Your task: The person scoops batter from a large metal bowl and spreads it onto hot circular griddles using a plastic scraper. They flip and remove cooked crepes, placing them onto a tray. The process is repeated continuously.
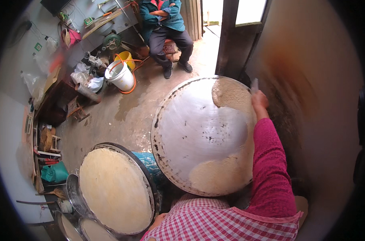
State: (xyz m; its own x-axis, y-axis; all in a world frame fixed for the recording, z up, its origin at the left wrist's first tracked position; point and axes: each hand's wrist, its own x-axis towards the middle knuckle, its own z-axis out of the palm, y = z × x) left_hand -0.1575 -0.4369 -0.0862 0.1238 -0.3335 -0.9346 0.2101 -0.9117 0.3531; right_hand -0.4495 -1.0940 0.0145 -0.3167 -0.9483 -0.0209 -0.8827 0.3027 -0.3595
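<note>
My right hand [259,100] grips a pale flat scraper [254,84] at the right edge of a big round metal griddle [202,124]. Tan batter lies in a thick patch [230,94] near the far rim, with thinner batter [210,174] along the right and near side. At lower left, a second griddle [152,193] carries a full pale round sheet [114,188]. My left hand [160,220] is low beside that griddle, mostly hidden by my checked apron [218,225], so its fingers cannot be made out.
A seated person [164,36] with folded arms is beyond the griddle, left of a dark door [232,48]. White [120,78] and yellow buckets, hoses and clutter line the left wall. Metal pans [72,201] stand at lower left. A wall [307,128] is close on my right.
</note>
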